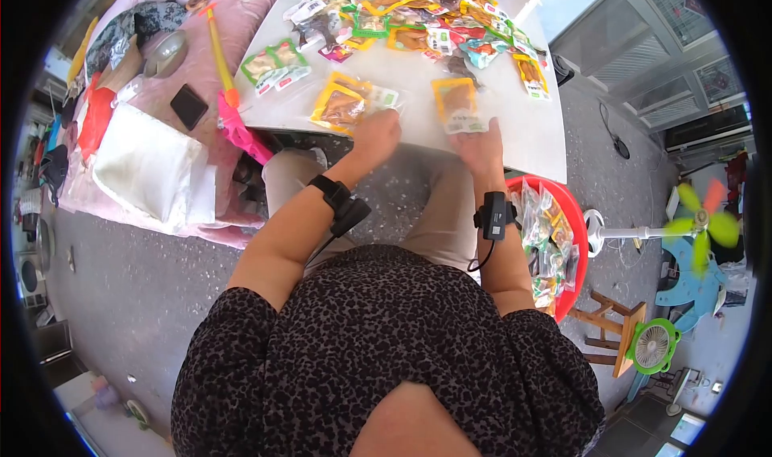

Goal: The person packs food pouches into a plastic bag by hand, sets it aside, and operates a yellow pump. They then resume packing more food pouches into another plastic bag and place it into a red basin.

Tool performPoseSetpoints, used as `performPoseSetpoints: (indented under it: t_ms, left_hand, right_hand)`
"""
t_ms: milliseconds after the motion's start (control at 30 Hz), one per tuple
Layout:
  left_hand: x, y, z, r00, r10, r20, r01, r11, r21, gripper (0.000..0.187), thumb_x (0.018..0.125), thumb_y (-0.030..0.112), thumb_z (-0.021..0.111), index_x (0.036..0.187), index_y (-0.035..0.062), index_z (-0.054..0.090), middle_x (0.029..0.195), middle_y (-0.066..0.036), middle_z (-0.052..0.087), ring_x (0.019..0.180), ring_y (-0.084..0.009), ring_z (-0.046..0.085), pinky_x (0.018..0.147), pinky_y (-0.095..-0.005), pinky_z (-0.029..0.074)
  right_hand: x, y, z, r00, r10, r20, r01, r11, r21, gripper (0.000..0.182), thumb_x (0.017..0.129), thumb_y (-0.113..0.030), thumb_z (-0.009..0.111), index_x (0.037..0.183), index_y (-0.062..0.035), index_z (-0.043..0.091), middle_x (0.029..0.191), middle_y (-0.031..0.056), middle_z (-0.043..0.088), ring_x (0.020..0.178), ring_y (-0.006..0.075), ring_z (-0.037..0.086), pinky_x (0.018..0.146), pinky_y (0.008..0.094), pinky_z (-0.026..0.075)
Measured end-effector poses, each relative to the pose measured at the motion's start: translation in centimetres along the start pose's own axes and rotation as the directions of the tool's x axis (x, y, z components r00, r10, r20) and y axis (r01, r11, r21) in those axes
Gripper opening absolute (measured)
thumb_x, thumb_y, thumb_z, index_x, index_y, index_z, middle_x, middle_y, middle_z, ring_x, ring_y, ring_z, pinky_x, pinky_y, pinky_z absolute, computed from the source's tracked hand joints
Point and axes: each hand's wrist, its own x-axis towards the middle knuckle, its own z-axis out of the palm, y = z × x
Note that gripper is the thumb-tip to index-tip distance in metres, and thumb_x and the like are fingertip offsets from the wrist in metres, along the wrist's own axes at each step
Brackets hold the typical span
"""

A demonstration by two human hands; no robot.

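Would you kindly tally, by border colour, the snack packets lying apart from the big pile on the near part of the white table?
Yellow-bordered packets: 2, one by the left hand at, one at the right hand at.
Green-bordered packets: 2, a side-by-side pair.
Total: 4, on the white table.

I see a white table (pixel 515 127) carrying the lot — a dense heap of snack packets (pixel 418 10) at its far end, a green pair (pixel 275 65) near the left edge, and two yellow packets (pixel 344 103) and (pixel 458 104) lying flat at the near edge.
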Motion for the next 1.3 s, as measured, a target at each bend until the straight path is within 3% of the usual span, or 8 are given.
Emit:
performPoseSetpoints:
  t_ms: [33, 133, 233, 433, 767, 1033, 1267, 1300]
  left_hand:
    - [0.0, -0.1, 0.0, 1.0, 0.006, -0.001, -0.006, 1.0, 0.001, 0.013, 0.072, 0.016, 0.044, 0.074, 0.0043, 0.049, 0.071, -0.014, 0.052, 0.071, -0.0315, 0.051, 0.061, -0.0412, 0.039]
    - [0.0, 0.2, -0.1, 1.0, -0.009, 0.019, 0.01, 1.0, -0.007, 0.013, 0.072, 0.016, 0.043, 0.075, 0.0045, 0.049, 0.072, -0.014, 0.052, 0.071, -0.0317, 0.051, 0.061, -0.0412, 0.039]
    - [-0.1, 1.2, -0.8, 0.998, 0.037, -0.054, -0.038, 0.999, -0.025, 0.01, 0.071, 0.013, 0.045, 0.069, 0.0032, 0.048, 0.067, -0.014, 0.052, 0.066, -0.0317, 0.05, 0.057, -0.0419, 0.038]
    - [-0.2, 2.3, -1.9, 0.994, -0.055, -0.094, 0.045, 0.993, -0.11, 0.01, 0.072, 0.013, 0.046, 0.072, 0.0037, 0.049, 0.067, -0.015, 0.053, 0.067, -0.0325, 0.051, 0.059, -0.041, 0.039]
    - [-0.3, 1.9, -2.3, 0.992, -0.124, -0.03, 0.117, 0.981, -0.156, 0.014, 0.074, 0.016, 0.044, 0.078, 0.0033, 0.049, 0.073, -0.016, 0.054, 0.07, -0.0329, 0.051, 0.06, -0.0398, 0.039]
    - [-0.4, 3.4, -3.6, 1.0, 0.028, 0.007, -0.028, 1.0, 0.002, 0.013, 0.073, 0.014, 0.044, 0.078, 0.003, 0.048, 0.072, -0.016, 0.052, 0.07, -0.0325, 0.051, 0.06, -0.0417, 0.039]
    - [-0.5, 4.2, -3.7, 0.996, 0.086, -0.004, -0.085, 0.995, 0.052, 0.012, 0.072, 0.014, 0.044, 0.075, 0.0034, 0.047, 0.071, -0.015, 0.053, 0.068, -0.0332, 0.052, 0.058, -0.042, 0.041]
    - [-0.5, 4.2, -3.7, 0.996, 0.084, 0.004, -0.084, 0.995, 0.062, 0.011, 0.071, 0.014, 0.044, 0.074, 0.0035, 0.047, 0.071, -0.015, 0.052, 0.068, -0.0332, 0.052, 0.058, -0.042, 0.041]
  right_hand:
    - [-0.5, 0.1, 1.0, 0.997, 0.064, -0.044, -0.056, 0.985, 0.165, 0.031, 0.085, -0.025, 0.038, 0.107, -0.0032, 0.038, 0.102, 0.0115, 0.047, 0.094, 0.0215, 0.047, 0.076, 0.0359, 0.041]
    - [1.5, 1.6, -0.4, 1.0, 0.023, -0.001, -0.022, 0.992, 0.122, 0.025, 0.083, -0.017, 0.04, 0.105, -0.0034, 0.038, 0.098, 0.0132, 0.048, 0.09, 0.0222, 0.05, 0.072, 0.0353, 0.043]
    - [2.3, 1.8, -0.5, 0.995, -0.092, -0.035, 0.085, 0.98, -0.179, 0.022, 0.081, -0.009, 0.04, 0.102, -0.0028, 0.039, 0.096, 0.0129, 0.05, 0.084, 0.0227, 0.054, 0.067, 0.0341, 0.046]
    - [1.8, 0.4, -0.1, 0.937, -0.344, -0.055, 0.334, 0.931, -0.146, 0.019, 0.079, -0.003, 0.039, 0.097, 0.0009, 0.041, 0.093, 0.0133, 0.051, 0.079, 0.0245, 0.056, 0.065, 0.037, 0.047]
    - [-3.7, -1.1, -1.1, 0.981, -0.04, 0.189, 0.055, 0.995, -0.077, 0.026, 0.081, -0.007, 0.034, 0.105, 0.0044, 0.038, 0.096, 0.0169, 0.05, 0.082, 0.0258, 0.054, 0.069, 0.0386, 0.048]
    - [-2.0, 1.7, 1.0, 0.987, 0.129, 0.101, -0.118, 0.987, -0.104, 0.021, 0.083, -0.01, 0.037, 0.101, 0.0009, 0.039, 0.093, 0.0156, 0.051, 0.079, 0.0261, 0.055, 0.065, 0.0393, 0.048]
    - [-1.4, 5.7, 5.9, 0.996, 0.085, 0.027, -0.083, 0.995, -0.058, 0.027, 0.083, -0.013, 0.037, 0.106, 0.0003, 0.042, 0.097, 0.0135, 0.051, 0.088, 0.0261, 0.051, 0.076, 0.0355, 0.042]
    - [-0.8, 6.2, 5.0, 0.986, -0.025, 0.164, 0.074, 0.95, -0.302, 0.025, 0.081, -0.015, 0.04, 0.099, 0.0006, 0.045, 0.091, 0.0136, 0.052, 0.084, 0.0259, 0.051, 0.073, 0.0341, 0.041]
